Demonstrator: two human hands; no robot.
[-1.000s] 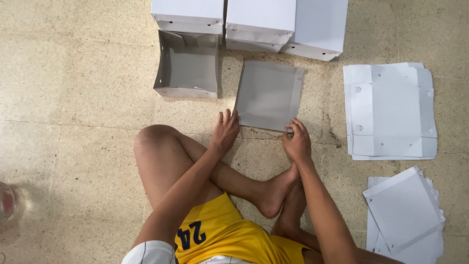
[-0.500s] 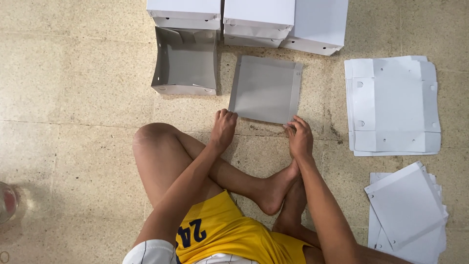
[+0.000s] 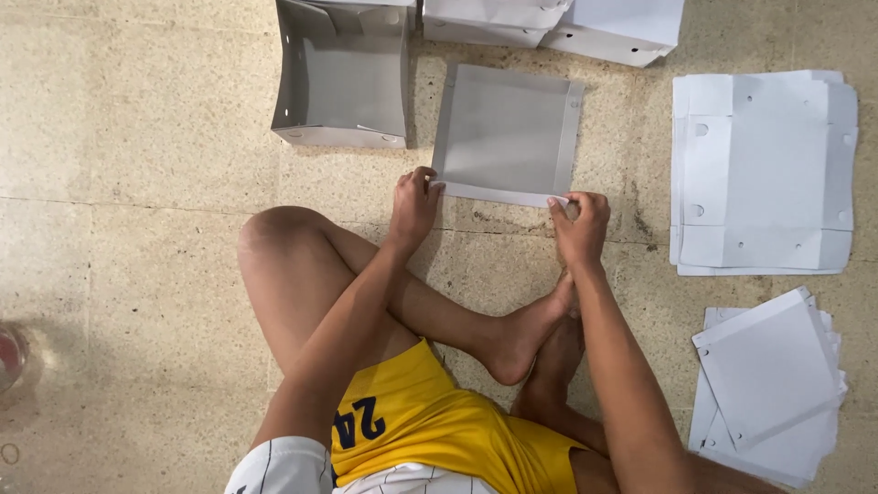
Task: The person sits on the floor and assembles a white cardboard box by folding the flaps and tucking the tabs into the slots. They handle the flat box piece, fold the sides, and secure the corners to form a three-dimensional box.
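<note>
Grey sheet (image 3: 506, 133) flat on floor (image 3: 137, 183), just beside open box (image 3: 343, 78). Left hand (image 3: 413, 203) pinches its near-left corner, right hand (image 3: 579, 224) pinches near-right corner. White flats (image 3: 764, 174) stacked right.

Perhaps home workroom: terrazzo floor (image 3: 137, 137), flat cartons (image 3: 764, 169)

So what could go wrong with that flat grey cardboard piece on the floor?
Both hands, left and right, pinch only the near corners of the flat grey cardboard sheet, so its thin folded edge might crease crookedly or tear. The sheet could also slide into the open grey box close beside it.
</note>
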